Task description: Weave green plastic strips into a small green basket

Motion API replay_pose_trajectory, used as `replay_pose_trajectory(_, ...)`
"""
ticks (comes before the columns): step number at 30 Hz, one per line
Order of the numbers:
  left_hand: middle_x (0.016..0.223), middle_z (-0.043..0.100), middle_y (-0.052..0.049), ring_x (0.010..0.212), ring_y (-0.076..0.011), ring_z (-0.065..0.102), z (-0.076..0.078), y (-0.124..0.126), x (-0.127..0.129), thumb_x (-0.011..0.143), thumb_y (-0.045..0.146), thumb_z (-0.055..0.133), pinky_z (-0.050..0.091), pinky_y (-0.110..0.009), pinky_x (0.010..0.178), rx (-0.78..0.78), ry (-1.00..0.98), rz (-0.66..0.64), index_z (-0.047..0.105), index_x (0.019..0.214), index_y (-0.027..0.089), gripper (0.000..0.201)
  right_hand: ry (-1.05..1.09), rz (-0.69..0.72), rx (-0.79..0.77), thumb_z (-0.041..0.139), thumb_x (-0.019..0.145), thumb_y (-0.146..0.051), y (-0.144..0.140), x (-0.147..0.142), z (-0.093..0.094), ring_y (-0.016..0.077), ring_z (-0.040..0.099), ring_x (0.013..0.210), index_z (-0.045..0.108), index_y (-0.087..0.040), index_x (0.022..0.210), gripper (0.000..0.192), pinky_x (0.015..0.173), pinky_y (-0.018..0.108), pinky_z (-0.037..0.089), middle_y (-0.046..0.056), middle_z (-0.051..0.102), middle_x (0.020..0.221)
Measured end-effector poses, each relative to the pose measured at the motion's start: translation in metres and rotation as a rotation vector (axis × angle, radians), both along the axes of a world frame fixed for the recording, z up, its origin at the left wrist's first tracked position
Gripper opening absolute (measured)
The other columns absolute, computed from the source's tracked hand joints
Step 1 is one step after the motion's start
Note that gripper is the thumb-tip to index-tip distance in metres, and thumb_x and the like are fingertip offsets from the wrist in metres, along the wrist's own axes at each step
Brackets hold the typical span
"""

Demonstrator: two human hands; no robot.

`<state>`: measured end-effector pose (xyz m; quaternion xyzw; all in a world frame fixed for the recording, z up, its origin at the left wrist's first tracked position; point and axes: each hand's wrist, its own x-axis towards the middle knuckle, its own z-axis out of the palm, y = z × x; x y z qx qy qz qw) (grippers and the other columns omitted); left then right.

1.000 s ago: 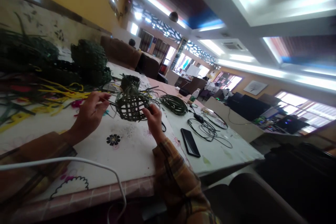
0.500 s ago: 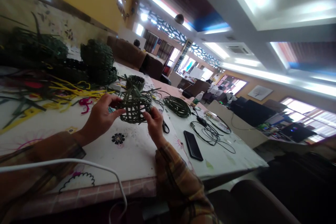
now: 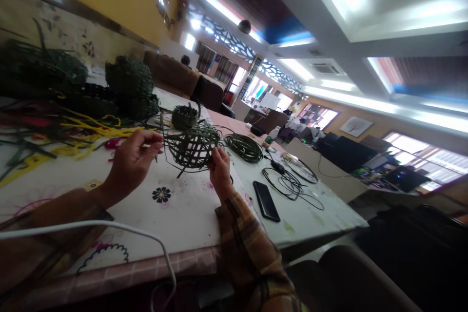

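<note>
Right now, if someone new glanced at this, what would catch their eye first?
A half-woven dark green basket held up over the table between the left hand and the right hand. Left of it lie yellow strips; to the right, a black phone lies flat.

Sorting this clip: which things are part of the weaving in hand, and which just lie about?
In hand:
right hand grips half-woven green basket
left hand pinches a strand

Lying about:
phone
black cables
green coil
yellow strips
</note>
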<state>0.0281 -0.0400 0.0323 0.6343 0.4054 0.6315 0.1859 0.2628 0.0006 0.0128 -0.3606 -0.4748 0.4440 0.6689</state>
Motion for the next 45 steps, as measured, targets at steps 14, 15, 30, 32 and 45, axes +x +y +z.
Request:
replay_pose_trajectory(14,0.113,0.064,-0.008,0.099,-0.0242,0.066,-0.022,0.009,0.018,0.077,0.048,0.076,0.057,-0.045,0.096,-0.006,0.017,0.057,0.062,0.121,0.022,0.053,-0.043,-0.038,0.049,0.075,0.074,-0.053,-0.011,-0.025,-0.013,0.0046,0.025,0.051,0.042,-0.022,0.073,0.045,0.043,0.019,0.019,-0.01,0.034,0.062)
replay_pose_trajectory(15,0.112,0.064,-0.007,0.098,-0.0239,0.066,-0.022,0.009,0.018,0.077,0.048,0.076,0.056,-0.045,0.096,-0.01,0.004,0.066,0.062,0.119,0.022,0.051,-0.056,-0.041,0.06,0.074,0.075,-0.052,-0.013,-0.027,-0.014,0.0047,0.026,0.052,0.042,-0.022,0.073,0.044,0.044,0.019,0.02,-0.009,0.034,0.062)
replay_pose_trajectory(30,0.093,0.066,-0.002,0.084,-0.0196,0.064,-0.019,0.012,0.019,0.073,0.041,0.075,0.057,-0.036,0.083,-0.064,-0.168,0.005,0.062,0.101,0.022,0.037,-0.202,-0.159,0.192,0.068,0.084,-0.052,-0.023,-0.038,-0.019,0.0069,0.03,0.06,0.046,-0.021,0.073,0.039,0.052,0.021,0.028,-0.007,0.038,0.066)
replay_pose_trajectory(32,0.099,0.064,-0.004,0.088,-0.0204,0.063,-0.02,0.013,0.02,0.073,0.04,0.076,0.057,-0.038,0.085,-0.043,-0.173,0.0,0.062,0.105,0.022,0.039,-0.14,-0.119,0.147,0.07,0.082,-0.053,-0.019,-0.036,-0.018,0.0061,0.029,0.057,0.048,-0.021,0.075,0.039,0.049,0.021,0.026,-0.008,0.037,0.064)
replay_pose_trajectory(45,0.097,0.067,-0.004,0.086,-0.0212,0.065,-0.031,0.015,0.025,0.068,0.045,0.078,0.054,-0.041,0.089,-0.161,-0.209,-0.043,0.061,0.106,0.02,0.049,0.028,-0.086,0.069,0.076,0.074,-0.053,-0.015,-0.033,-0.016,0.0037,0.03,0.05,0.046,-0.022,0.074,0.044,0.042,0.018,0.023,-0.01,0.039,0.061)
